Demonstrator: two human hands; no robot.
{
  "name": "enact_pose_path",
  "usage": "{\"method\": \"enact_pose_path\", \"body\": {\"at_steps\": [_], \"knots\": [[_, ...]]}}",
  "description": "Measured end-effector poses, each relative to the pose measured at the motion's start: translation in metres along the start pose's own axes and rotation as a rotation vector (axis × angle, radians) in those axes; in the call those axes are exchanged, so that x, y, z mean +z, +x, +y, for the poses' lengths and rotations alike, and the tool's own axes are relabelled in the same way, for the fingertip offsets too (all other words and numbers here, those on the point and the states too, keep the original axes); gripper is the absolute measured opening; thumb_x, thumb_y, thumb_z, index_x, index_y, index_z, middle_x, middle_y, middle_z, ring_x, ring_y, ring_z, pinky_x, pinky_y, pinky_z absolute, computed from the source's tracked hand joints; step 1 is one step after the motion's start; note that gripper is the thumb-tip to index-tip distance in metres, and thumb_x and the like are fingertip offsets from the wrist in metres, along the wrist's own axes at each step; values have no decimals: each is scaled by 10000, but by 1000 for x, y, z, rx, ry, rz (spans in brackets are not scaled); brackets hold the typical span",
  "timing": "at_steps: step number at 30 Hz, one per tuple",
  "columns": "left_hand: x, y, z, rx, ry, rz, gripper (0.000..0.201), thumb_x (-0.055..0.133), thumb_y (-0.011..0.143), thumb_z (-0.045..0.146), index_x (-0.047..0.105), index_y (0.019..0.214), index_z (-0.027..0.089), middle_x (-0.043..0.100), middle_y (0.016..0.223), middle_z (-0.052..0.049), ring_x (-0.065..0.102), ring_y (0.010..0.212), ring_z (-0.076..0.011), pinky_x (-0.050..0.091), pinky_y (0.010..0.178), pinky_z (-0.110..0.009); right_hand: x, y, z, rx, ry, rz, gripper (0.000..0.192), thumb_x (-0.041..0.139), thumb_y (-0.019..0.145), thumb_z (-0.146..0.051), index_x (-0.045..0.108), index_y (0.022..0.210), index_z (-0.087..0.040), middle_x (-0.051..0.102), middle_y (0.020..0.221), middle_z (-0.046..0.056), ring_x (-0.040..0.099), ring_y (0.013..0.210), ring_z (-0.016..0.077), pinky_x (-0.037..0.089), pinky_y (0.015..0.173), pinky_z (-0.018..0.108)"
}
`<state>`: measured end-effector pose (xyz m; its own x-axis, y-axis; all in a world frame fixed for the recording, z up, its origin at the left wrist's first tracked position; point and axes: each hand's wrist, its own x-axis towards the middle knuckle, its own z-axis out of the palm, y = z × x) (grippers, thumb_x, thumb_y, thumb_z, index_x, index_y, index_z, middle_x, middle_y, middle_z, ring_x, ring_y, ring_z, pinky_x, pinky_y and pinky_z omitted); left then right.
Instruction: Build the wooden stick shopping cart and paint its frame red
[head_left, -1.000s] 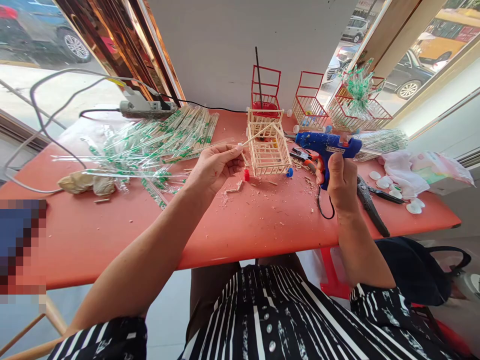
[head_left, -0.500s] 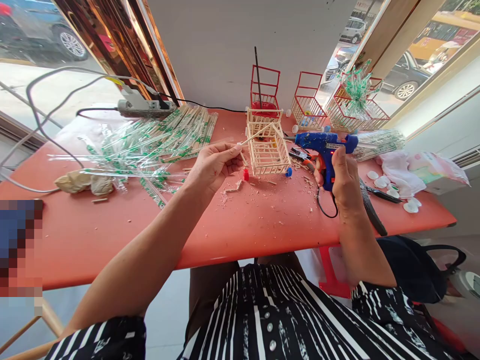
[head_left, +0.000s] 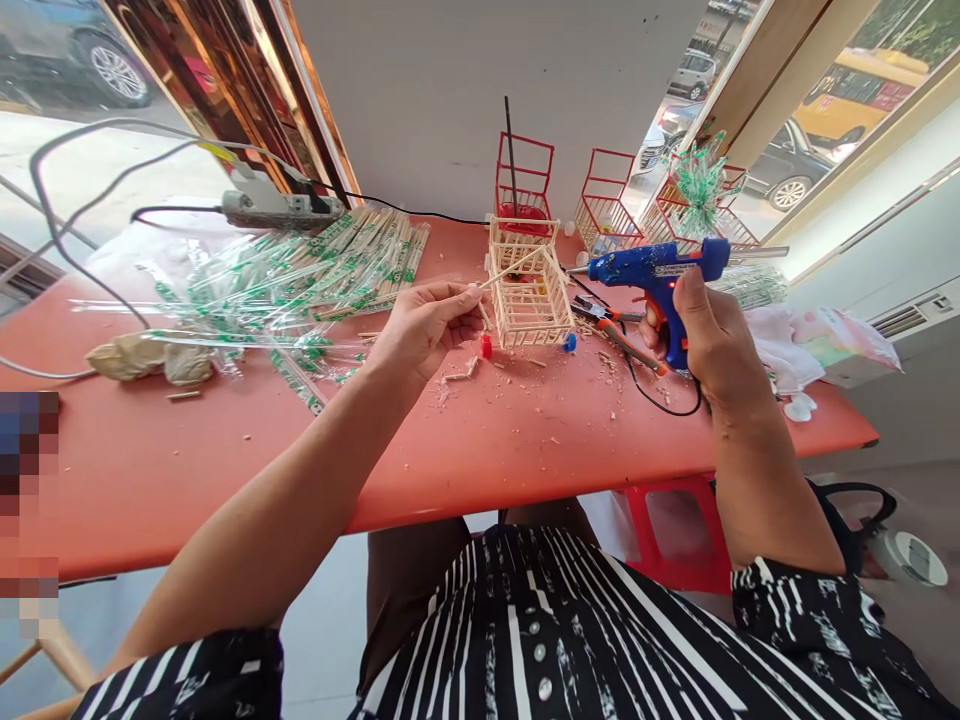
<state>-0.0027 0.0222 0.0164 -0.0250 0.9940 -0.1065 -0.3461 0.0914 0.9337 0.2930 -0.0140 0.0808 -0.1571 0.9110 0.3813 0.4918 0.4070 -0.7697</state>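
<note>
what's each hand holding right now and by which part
The left hand pinches a thin wooden stick at its near end. The right hand holds the blue glue gun by its handle.

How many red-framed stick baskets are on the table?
3, at the far edge: one behind the unpainted basket, one right of it, one rightmost, partly hidden.

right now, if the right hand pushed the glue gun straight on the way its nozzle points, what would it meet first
The right hand aims the glue gun leftward, so its nozzle would probably first meet the stick cart, near the stick that the left hand holds against it. Depth is unclear.
</note>
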Motion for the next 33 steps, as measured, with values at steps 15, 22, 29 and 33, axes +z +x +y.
{"method": "enact_pose_path", "body": {"at_steps": [15,22,29,33], "knots": [[1,0,1,-9,-31,-30,274,959,753,248,712,732,132,687,633,-33,627,535,-97,515,549,-206,-10,1,-20,5,-147,-29,757,496,995,-896,524,618,-241,511,526,3,461,477,94,367,495,350],[1,0,1,-12,-56,-43,255,942,773,210,712,713,119,661,607,-26,602,515,-84,488,513,-188,-15,0,-23,-1,-194,8,761,506,1010,-872,533,593,-236,531,548,18,502,522,113,384,572,374],[1,-1,3,-24,-46,-42,208,914,790,188,729,734,113,671,615,-28,606,521,-88,504,534,-196,-17,-2,-32,87,-201,17,688,579,1000,-825,558,637,-242,530,572,-11,499,517,127,399,554,357],[2,-2,5,-48,-59,-26,195,907,798,170,729,746,108,673,627,-26,617,529,-87,517,557,-198,-18,-1,-35,64,-281,10,712,532,1007,-840,553,619,-244,542,561,3,498,520,132,388,579,371]]}}
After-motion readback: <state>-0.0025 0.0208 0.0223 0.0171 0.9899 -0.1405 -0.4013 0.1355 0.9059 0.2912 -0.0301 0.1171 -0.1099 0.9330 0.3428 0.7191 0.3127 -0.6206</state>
